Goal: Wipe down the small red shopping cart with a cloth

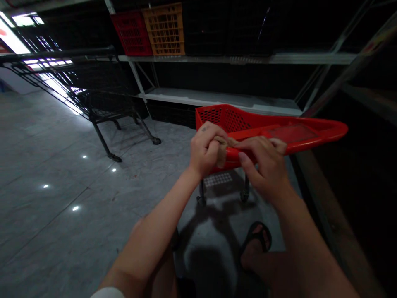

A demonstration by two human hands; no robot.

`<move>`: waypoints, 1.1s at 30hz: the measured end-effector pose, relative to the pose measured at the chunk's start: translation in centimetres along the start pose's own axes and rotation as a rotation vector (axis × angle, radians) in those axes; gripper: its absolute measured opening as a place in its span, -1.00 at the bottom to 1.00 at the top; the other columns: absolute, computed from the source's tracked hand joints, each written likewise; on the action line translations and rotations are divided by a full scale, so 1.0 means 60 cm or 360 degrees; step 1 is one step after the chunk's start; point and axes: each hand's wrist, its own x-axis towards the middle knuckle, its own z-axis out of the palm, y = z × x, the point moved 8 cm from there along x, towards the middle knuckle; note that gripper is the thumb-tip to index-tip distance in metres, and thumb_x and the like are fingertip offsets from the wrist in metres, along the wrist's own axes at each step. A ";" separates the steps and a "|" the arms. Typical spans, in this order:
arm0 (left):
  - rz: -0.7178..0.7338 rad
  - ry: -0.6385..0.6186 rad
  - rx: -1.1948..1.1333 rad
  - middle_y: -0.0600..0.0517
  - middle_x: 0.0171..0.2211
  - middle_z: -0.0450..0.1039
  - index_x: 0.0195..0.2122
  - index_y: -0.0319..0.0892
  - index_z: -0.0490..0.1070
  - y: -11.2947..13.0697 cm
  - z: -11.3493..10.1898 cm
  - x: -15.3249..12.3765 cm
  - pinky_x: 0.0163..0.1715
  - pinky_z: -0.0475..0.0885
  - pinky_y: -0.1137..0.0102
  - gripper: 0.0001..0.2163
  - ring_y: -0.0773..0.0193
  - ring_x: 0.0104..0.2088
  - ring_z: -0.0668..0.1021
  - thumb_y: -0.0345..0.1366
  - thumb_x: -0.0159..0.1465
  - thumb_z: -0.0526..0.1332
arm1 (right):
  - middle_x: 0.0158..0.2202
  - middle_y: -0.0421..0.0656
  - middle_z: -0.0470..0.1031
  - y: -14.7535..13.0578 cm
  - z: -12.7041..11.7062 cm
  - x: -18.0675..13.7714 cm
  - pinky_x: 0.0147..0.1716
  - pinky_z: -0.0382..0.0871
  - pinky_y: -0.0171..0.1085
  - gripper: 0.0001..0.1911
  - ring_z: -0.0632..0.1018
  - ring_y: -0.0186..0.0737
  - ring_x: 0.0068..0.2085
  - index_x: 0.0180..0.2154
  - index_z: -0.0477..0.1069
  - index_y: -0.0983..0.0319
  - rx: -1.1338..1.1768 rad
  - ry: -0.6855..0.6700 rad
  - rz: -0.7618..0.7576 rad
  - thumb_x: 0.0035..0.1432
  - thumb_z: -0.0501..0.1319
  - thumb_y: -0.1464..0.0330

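Observation:
A red plastic shopping cart (276, 120) with a perforated basket stands in front of me, its near rim toward my body. My left hand (206, 149) is closed around a bunched tan cloth (222, 152), which lies against the rim at the cart's left corner. Just to the right, my right hand (265, 161) is wrapped over the same rim, fingers on top and thumb low on the near side. Its index fingertip meets the end of the cloth. The palm side of both hands is hidden.
A dark metal shopping cart (102, 91) stands at the left on the grey tiled floor (62, 165). Behind the red cart is a metal shelf (192, 99) with a red crate (132, 34) and a yellow crate (164, 31). My sandalled foot (256, 244) is below.

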 end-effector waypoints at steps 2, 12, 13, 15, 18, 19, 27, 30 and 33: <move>0.0151 -0.0114 0.0013 0.00 -0.31 0.52 -0.30 -0.09 0.41 0.034 0.022 -0.005 -0.05 0.49 0.24 -0.77 0.17 -0.16 0.54 -0.44 0.33 -0.02 | -0.27 -0.18 0.57 0.023 -0.017 -0.004 -0.03 0.17 -0.07 -0.81 0.55 -0.12 -0.18 -0.23 0.43 0.13 0.0038 0.0047 0.0036 0.42 0.07 0.30; -0.0193 -0.0249 0.0410 -0.09 0.03 0.37 0.02 -0.11 0.47 -0.133 0.050 -0.058 0.19 0.42 0.18 -0.65 0.12 0.10 0.48 -0.52 0.31 0.05 | -0.46 -0.20 0.48 0.102 -0.053 -0.016 0.01 0.18 -0.04 -0.64 0.50 -0.16 -0.31 -0.47 0.37 0.15 0.0004 0.0255 0.0244 0.37 0.00 0.30; -0.0325 -0.0178 0.0437 -0.09 0.04 0.37 0.00 -0.11 0.47 -0.171 0.037 -0.063 0.21 0.41 0.17 -0.64 0.11 0.11 0.48 -0.54 0.28 0.05 | -0.45 -0.19 0.49 0.109 -0.054 -0.019 0.03 0.19 -0.03 -0.63 0.52 -0.15 -0.29 -0.47 0.37 0.15 0.0034 0.0277 0.0281 0.37 -0.02 0.29; -0.0556 -0.0003 0.0451 -0.10 0.02 0.40 -0.04 -0.11 0.48 -0.227 0.012 -0.071 0.25 0.39 0.15 -0.64 0.11 0.11 0.49 -0.58 0.26 0.05 | -0.45 -0.18 0.50 0.119 -0.058 -0.024 0.04 0.21 -0.02 -0.62 0.53 -0.13 -0.28 -0.48 0.38 0.15 0.0095 0.0366 0.0330 0.36 -0.01 0.28; -0.0670 0.0242 0.0390 -0.10 -0.01 0.50 -0.04 -0.12 0.46 -0.220 -0.002 -0.073 0.23 0.41 0.15 -0.67 0.12 0.09 0.51 -0.57 0.28 0.07 | -0.47 -0.18 0.49 0.128 -0.058 -0.026 0.02 0.24 -0.05 -0.63 0.51 -0.15 -0.31 -0.49 0.40 0.16 0.0179 0.0523 0.0358 0.34 0.01 0.30; -0.0627 0.0279 0.0342 -0.09 0.00 0.52 -0.01 -0.12 0.45 -0.191 0.004 -0.070 0.22 0.42 0.16 -0.68 0.12 0.09 0.53 -0.55 0.31 0.08 | -0.48 -0.17 0.48 0.130 -0.057 -0.026 0.01 0.24 -0.06 -0.64 0.50 -0.16 -0.32 -0.50 0.40 0.17 0.0200 0.0573 0.0366 0.33 0.02 0.31; 0.0236 -0.0061 -0.0081 -0.01 0.14 0.50 0.27 0.04 0.34 0.077 0.118 -0.076 0.33 0.43 0.19 -0.63 0.20 0.24 0.52 -0.36 0.51 -0.01 | -0.53 -0.17 0.41 0.144 -0.054 -0.025 -0.15 0.25 -0.13 -0.64 0.43 -0.20 -0.37 -0.53 0.38 0.20 0.0280 0.0800 0.0393 0.28 0.04 0.27; 0.0312 0.0078 0.0090 -0.01 0.16 0.46 0.38 0.13 0.25 0.035 0.104 -0.092 0.36 0.43 0.22 -0.57 0.22 0.26 0.52 -0.34 0.54 -0.02 | -0.51 -0.16 0.45 0.141 -0.052 -0.019 -0.09 0.26 -0.12 -0.63 0.47 -0.20 -0.34 -0.52 0.41 0.21 0.0298 0.0691 0.0362 0.30 0.03 0.28; 0.0298 0.0265 0.0280 -0.06 0.28 0.39 0.47 0.14 0.13 -0.032 0.076 -0.119 0.38 0.43 0.17 -0.50 0.16 0.33 0.47 -0.30 0.54 0.04 | -0.48 -0.13 0.50 0.138 -0.045 -0.015 -0.04 0.27 -0.12 -0.60 0.51 -0.20 -0.30 -0.51 0.45 0.22 0.0324 0.0630 0.0326 0.32 0.03 0.28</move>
